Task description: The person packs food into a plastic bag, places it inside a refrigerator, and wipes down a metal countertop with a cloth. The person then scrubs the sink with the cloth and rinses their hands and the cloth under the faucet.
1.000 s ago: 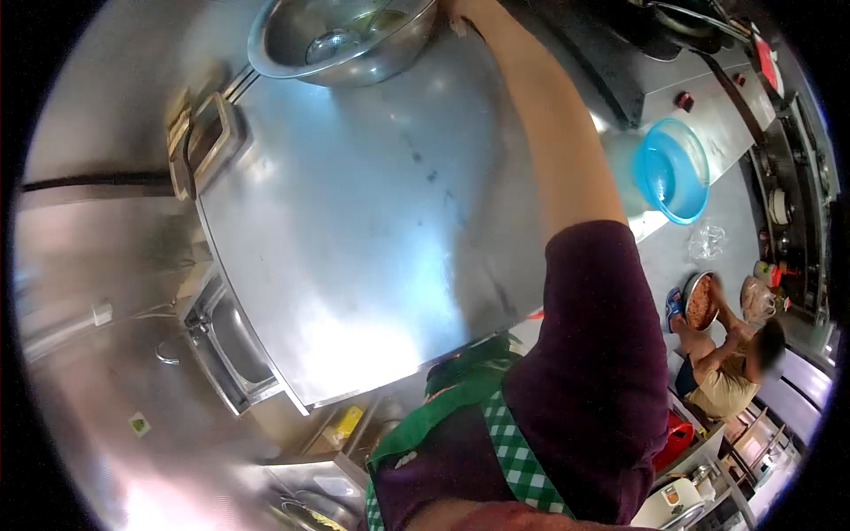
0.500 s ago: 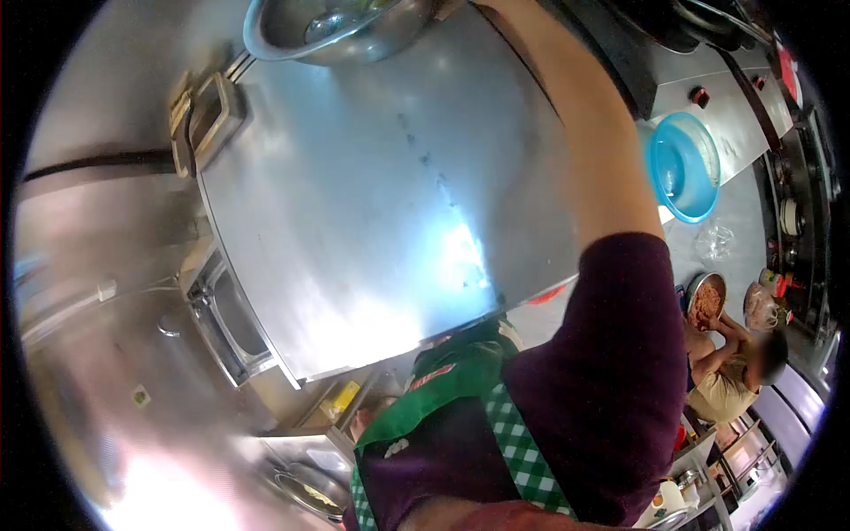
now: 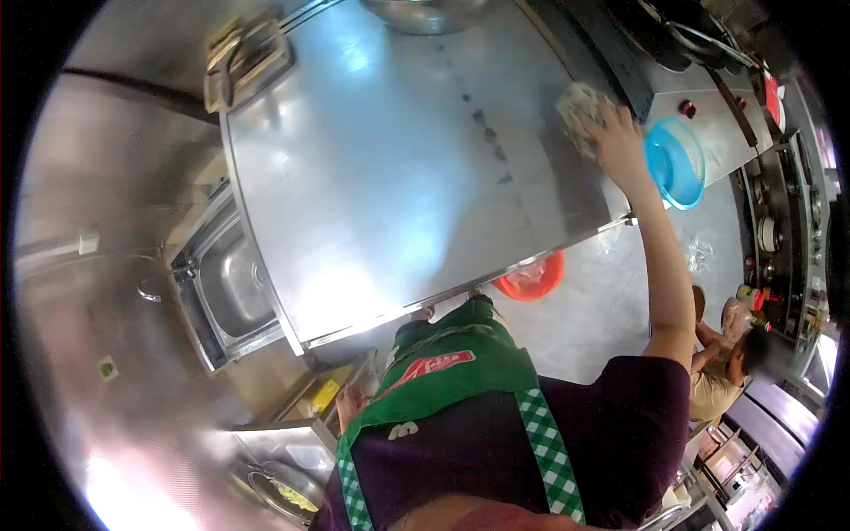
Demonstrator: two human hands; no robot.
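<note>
My right hand (image 3: 615, 142) is closed on a crumpled, pale cloth (image 3: 580, 115), pressed against the right part of the steel table (image 3: 354, 168). A line of dark wet spots runs down the tabletop to the left of the cloth. At the far end of the table stands a metal bowl (image 3: 425, 16), cut off by the top of the view. My left hand (image 3: 350, 405) hangs low beside my green apron, only partly visible, and its fingers cannot be made out.
A blue basin (image 3: 675, 164) stands right of the table. On the floor by the near edge is a red basin (image 3: 531, 276) with plastic in it. A sink (image 3: 232, 279) lies at left. A co-worker (image 3: 715, 389) sits low at the right.
My right hand has come back from beside the metal bowl to the table's right side and now shows with the cloth. The view has shifted, so more of the red basin shows.
</note>
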